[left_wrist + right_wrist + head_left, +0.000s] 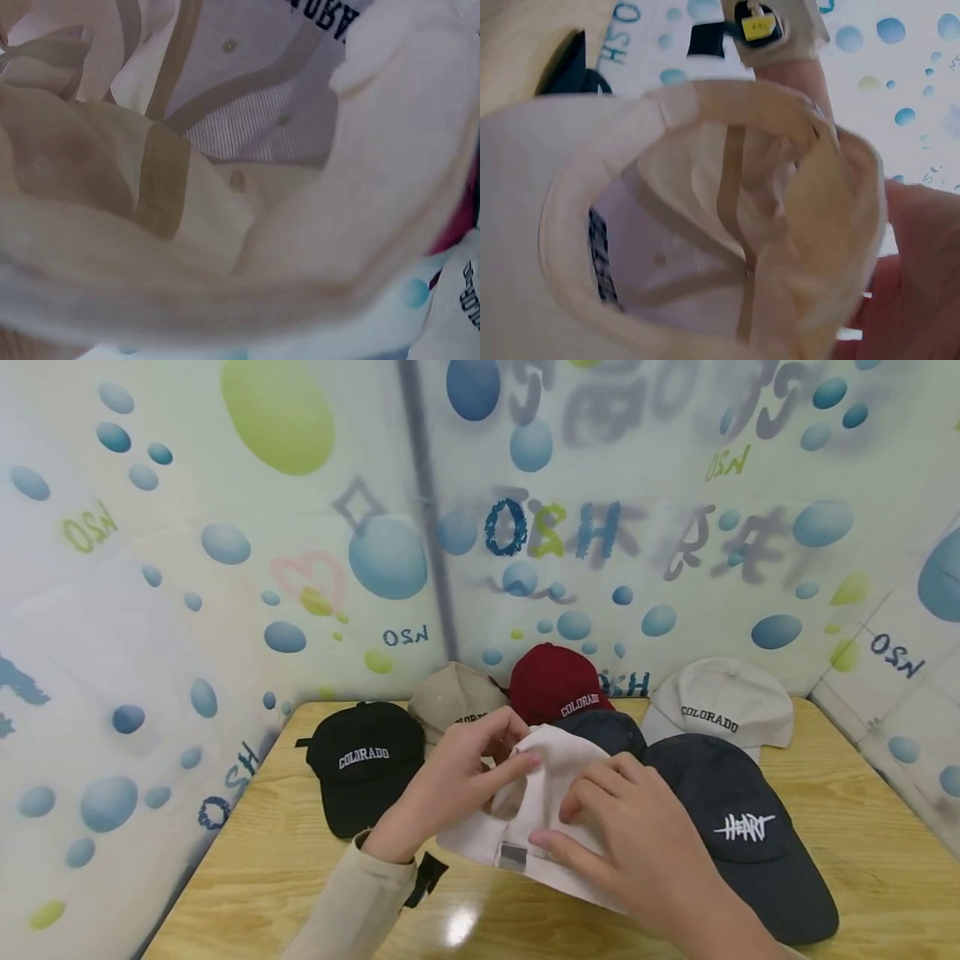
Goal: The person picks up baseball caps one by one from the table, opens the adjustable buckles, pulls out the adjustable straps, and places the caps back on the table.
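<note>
Both hands hold a pale pinkish-white baseball cap (555, 756) above the table, its back opening and strap buckle facing me. My left hand (465, 768) grips the cap's left side by the back opening, thumb on the outer fabric. On the right side, the curled fingers and thumb of my right hand (637, 835) pinch the crown cloth above the back band. Both wrist views look into the hollow of the cap, with the seam tape (165, 180) and sweatband (682, 105) showing. Some fingertips are hidden behind the fabric.
Around the held cap on the wooden table (247, 877) lie a black cap (367, 768), a beige cap (453, 689), a dark red cap (551, 677), a navy cap (611, 727), an off-white cap (727, 693) and a dark HEART cap (742, 827). A patterned curtain (480, 585) stands behind.
</note>
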A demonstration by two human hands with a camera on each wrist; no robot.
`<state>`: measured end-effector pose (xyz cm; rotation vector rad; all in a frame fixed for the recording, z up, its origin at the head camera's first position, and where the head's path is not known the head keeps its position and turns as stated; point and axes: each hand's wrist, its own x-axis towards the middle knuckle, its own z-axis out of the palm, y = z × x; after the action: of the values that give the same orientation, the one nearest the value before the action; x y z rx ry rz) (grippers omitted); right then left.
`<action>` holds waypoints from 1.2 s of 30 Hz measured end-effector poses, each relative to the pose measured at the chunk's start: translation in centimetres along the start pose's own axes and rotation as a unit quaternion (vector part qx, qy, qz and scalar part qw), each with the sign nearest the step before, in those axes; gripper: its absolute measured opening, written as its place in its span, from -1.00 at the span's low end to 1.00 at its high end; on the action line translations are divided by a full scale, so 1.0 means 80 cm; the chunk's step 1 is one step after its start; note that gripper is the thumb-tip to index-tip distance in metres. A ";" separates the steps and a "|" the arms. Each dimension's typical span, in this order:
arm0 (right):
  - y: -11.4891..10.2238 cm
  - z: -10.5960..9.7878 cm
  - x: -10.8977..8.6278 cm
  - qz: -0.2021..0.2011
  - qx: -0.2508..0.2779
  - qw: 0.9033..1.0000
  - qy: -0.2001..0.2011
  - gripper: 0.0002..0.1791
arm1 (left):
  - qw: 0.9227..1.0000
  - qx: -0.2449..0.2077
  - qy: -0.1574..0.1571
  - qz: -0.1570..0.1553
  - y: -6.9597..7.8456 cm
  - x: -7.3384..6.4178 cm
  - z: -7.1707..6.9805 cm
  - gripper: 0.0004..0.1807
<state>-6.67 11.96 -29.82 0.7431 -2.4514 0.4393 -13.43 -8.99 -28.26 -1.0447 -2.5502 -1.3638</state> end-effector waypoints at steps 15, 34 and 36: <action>-0.011 0.020 0.004 0.059 0.149 0.987 -0.002 -0.72 | 1.000 0.010 0.013 -0.008 0.005 0.002 -0.001 -0.84; 0.017 0.027 0.010 0.115 0.174 0.978 0.029 -0.79 | 0.983 0.154 0.075 0.061 0.017 -0.029 0.000 -0.81; 0.021 0.028 0.010 0.118 0.168 0.978 0.039 -0.79 | 0.981 0.166 0.073 0.065 0.019 -0.030 0.007 -0.81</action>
<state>-9.08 11.99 -31.41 0.5511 -2.4287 0.9741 -10.55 -9.26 -28.39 -0.9861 -2.4392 -0.9044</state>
